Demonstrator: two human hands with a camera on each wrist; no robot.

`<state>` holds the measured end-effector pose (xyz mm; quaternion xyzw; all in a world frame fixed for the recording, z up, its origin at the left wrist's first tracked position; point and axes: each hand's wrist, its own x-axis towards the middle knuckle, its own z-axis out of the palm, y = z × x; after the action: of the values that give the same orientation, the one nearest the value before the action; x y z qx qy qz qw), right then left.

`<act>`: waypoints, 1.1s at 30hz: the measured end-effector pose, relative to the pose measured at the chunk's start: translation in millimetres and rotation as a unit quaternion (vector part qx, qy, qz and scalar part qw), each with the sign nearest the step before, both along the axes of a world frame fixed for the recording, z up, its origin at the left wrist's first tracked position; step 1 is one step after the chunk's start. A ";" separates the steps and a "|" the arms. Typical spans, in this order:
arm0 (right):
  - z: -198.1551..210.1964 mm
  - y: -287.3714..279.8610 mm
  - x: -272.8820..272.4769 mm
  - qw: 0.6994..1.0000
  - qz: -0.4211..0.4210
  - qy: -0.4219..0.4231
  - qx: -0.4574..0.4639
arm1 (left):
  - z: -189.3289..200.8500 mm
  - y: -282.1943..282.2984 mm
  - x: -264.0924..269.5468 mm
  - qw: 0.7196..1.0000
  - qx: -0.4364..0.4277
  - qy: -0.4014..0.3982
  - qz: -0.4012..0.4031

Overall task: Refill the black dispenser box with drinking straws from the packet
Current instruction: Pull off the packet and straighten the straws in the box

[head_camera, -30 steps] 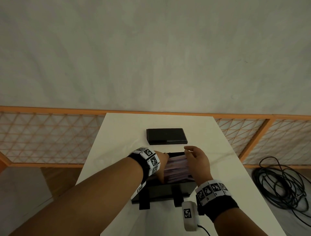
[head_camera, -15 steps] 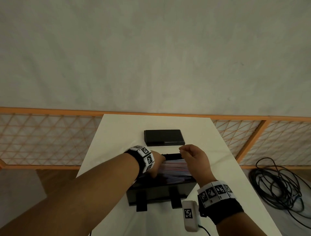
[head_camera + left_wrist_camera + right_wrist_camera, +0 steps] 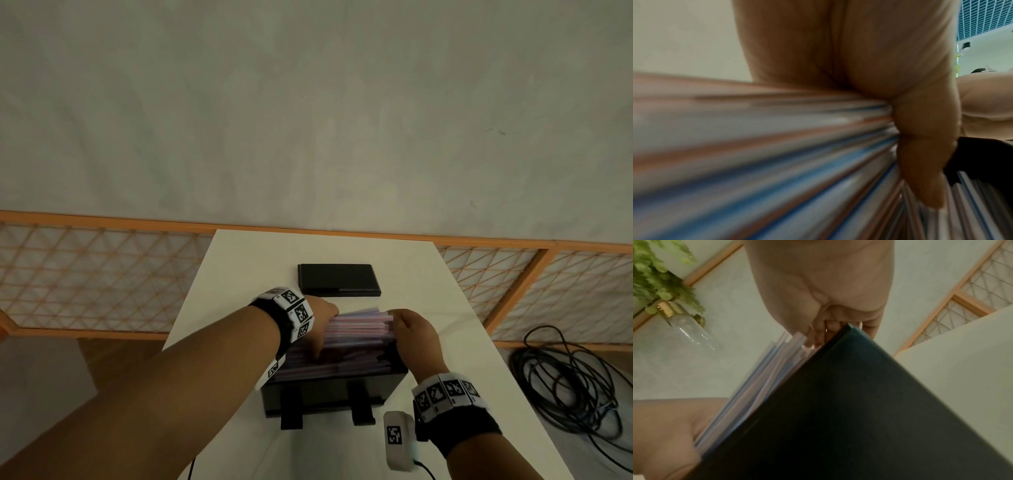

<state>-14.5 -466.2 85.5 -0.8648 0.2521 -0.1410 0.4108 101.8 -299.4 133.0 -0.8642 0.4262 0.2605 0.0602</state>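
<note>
The black dispenser box [image 3: 329, 397] stands open-topped on the white table [image 3: 239, 274], and its dark side wall [image 3: 849, 418] fills the right wrist view. A bundle of pink and blue straws [image 3: 359, 330] lies across its top, over more straws inside. My left hand [image 3: 322, 322] grips the bundle's left end, with the thumb [image 3: 920, 146] pressed against the straws [image 3: 777, 146]. My right hand [image 3: 411, 337] curls round the right end, its fingertips [image 3: 818, 335] against the straw tips [image 3: 764, 378] at the box's corner. No packet is in view.
The box's flat black lid [image 3: 338, 279] lies on the table behind it. A white tagged device [image 3: 397, 438] with a cable sits at the front right. On the floor to the right lies a coil of black cable [image 3: 575, 387]. An orange lattice rail [image 3: 102, 274] runs behind.
Both hands have stayed at the ends of the bundle. The straws now stand higher above the box's rim, and the right hand has drawn slightly back towards me.
</note>
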 end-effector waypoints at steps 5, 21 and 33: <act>1.5 4.7 1.9 0.994 0.056 0.069 -0.071 | -5.8 1.0 -6.0 1.000 0.019 0.002 -0.003; 2.1 -14.9 8.1 0.934 0.151 0.124 -0.298 | 14.1 8.2 -8.0 0.997 -0.001 0.070 0.020; -11.6 4.6 -10.5 0.962 0.170 0.024 -0.212 | 36.2 50.6 0.0 0.988 -0.098 0.063 0.102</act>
<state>-25.0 -461.6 73.8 -0.9652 0.0752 -0.0988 0.2301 101.8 -248.8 169.1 -0.8867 0.3621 0.2763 -0.0788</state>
